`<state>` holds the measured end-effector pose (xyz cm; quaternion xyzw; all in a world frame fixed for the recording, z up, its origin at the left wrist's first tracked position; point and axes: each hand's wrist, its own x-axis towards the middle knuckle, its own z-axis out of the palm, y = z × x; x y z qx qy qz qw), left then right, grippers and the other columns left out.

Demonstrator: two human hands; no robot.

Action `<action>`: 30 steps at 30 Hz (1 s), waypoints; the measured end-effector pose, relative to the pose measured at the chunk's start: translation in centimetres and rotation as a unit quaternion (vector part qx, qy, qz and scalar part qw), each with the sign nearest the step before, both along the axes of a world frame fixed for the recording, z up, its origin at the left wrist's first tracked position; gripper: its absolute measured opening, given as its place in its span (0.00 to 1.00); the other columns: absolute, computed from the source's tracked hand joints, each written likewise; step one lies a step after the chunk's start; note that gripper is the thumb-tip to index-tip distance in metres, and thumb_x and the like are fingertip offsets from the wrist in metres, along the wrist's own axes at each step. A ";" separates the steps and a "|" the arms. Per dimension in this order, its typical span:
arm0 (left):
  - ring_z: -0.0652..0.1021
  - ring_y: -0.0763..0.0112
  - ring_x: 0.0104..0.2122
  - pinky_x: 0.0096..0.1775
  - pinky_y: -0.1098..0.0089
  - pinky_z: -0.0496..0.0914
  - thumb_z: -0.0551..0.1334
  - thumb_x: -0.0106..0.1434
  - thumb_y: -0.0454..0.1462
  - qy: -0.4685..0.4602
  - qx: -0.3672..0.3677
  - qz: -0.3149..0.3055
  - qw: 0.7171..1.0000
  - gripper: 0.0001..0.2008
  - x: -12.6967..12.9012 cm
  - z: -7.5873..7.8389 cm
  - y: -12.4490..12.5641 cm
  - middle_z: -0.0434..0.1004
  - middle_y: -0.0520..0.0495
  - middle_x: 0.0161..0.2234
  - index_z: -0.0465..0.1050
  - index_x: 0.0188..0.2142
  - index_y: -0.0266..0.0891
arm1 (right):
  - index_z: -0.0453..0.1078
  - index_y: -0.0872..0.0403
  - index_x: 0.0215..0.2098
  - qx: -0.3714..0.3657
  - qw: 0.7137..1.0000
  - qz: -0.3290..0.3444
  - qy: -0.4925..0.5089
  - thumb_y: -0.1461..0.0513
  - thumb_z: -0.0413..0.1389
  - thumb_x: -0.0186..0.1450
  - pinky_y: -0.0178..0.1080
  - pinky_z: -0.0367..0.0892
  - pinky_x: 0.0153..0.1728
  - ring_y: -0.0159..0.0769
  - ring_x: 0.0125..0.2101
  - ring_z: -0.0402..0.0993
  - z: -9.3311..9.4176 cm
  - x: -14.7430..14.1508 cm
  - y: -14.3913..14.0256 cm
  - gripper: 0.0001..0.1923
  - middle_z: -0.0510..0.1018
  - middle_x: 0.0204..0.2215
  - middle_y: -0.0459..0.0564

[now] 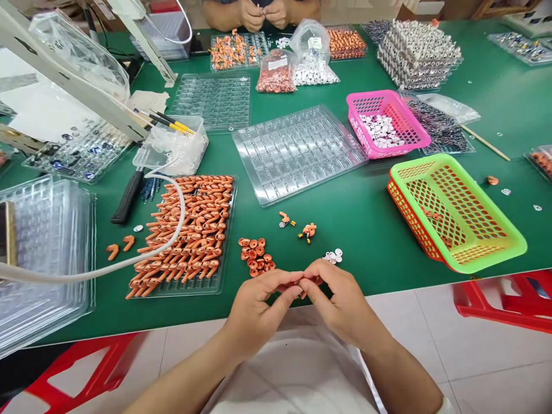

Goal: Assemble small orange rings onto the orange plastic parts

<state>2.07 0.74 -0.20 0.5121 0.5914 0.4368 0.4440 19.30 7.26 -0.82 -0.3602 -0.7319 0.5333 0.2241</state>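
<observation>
My left hand (265, 302) and my right hand (334, 299) meet at the table's front edge, fingertips pinched together. Between them is a small orange earbud part (303, 294), mostly covered by the fingers. Just beyond, to the left, lies a cluster of round orange caps (257, 256). Several small white discs (333, 256) sit close to my right hand. Farther in are two orange earbud pieces with tiny yellow-tipped parts, one at the left (284, 219) and one at the right (308, 231).
A tray of orange earbud shells (190, 230) stands left, crossed by a white hose (179, 221). A clear blister tray (297, 152), pink basket (420, 137) and green basket (515, 244) lie beyond. Across the table, another person's hands (265, 14) hold something small. Red stools (500, 305) flank the table.
</observation>
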 end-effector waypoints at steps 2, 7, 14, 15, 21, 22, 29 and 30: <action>0.83 0.73 0.34 0.37 0.78 0.77 0.64 0.64 0.34 -0.077 -0.063 0.032 0.995 0.08 0.1 0.3 0.2 0.85 0.50 0.36 0.81 0.42 0.42 | 0.66 0.50 0.42 -0.040 0.999 0.004 0.020 0.62 0.51 0.73 0.35 0.65 0.36 0.32 0.34 0.71 -0.1 0.1 -0.1 0.03 0.74 0.34 0.43; 0.83 0.70 0.32 0.35 0.76 0.78 0.67 0.60 0.36 -0.191 -0.131 0.085 0.969 0.07 0.5 0.7 0.6 0.84 0.48 0.32 0.81 0.38 0.38 | 0.64 0.47 0.51 -0.099 0.993 -0.025 0.067 0.60 0.56 0.70 0.35 0.69 0.40 0.34 0.39 0.72 -0.6 0.7 -0.6 0.12 0.75 0.39 0.45; 0.80 0.71 0.30 0.35 0.73 0.76 0.65 0.59 0.36 -0.138 -0.158 0.046 0.977 0.06 0.7 0.0 0.7 0.80 0.47 0.30 0.79 0.35 0.36 | 0.68 0.50 0.46 -0.084 0.992 -0.069 0.065 0.60 0.56 0.69 0.37 0.69 0.39 0.35 0.36 0.73 -1.2 0.9 -0.6 0.07 0.76 0.36 0.47; 0.80 0.70 0.30 0.35 0.72 0.76 0.65 0.59 0.35 -0.129 -0.153 0.039 0.979 0.06 0.7 -0.1 0.7 0.80 0.47 0.30 0.78 0.35 0.35 | 0.68 0.51 0.46 -0.087 0.992 -0.069 0.064 0.60 0.56 0.69 0.37 0.69 0.38 0.35 0.36 0.73 -1.2 0.8 -0.6 0.07 0.76 0.36 0.47; 0.78 0.72 0.26 0.31 0.74 0.74 0.63 0.56 0.34 -0.069 -0.143 0.026 0.987 0.04 1.1 -0.3 0.9 0.79 0.49 0.27 0.76 0.31 0.35 | 0.69 0.51 0.45 -0.125 0.987 -0.070 0.078 0.60 0.56 0.70 0.37 0.71 0.38 0.35 0.36 0.75 -1.3 0.6 -0.5 0.07 0.77 0.35 0.47; 0.77 0.73 0.26 0.30 0.75 0.73 0.64 0.56 0.34 -0.061 -0.143 0.027 0.987 0.04 1.2 -0.2 1.0 0.79 0.49 0.26 0.76 0.31 0.35 | 0.69 0.51 0.45 -0.125 0.986 -0.070 0.079 0.60 0.56 0.69 0.37 0.71 0.38 0.35 0.36 0.75 -1.2 0.6 -0.5 0.07 0.77 0.35 0.47; 0.76 0.75 0.25 0.29 0.77 0.72 0.62 0.55 0.31 -0.031 -0.129 0.011 0.991 0.03 1.5 -0.1 1.1 0.77 0.52 0.25 0.75 0.30 0.36 | 0.69 0.51 0.45 -0.119 0.988 -0.069 0.072 0.61 0.57 0.69 0.36 0.70 0.37 0.34 0.35 0.76 -1.0 0.7 -0.4 0.06 0.78 0.34 0.46; 0.76 0.75 0.25 0.29 0.77 0.72 0.61 0.56 0.31 -0.027 -0.124 0.006 0.992 0.03 1.6 -0.1 1.0 0.77 0.52 0.25 0.75 0.31 0.36 | 0.69 0.51 0.45 -0.117 0.988 -0.068 0.071 0.61 0.57 0.69 0.37 0.70 0.37 0.34 0.35 0.76 -1.0 0.8 -0.4 0.06 0.78 0.34 0.46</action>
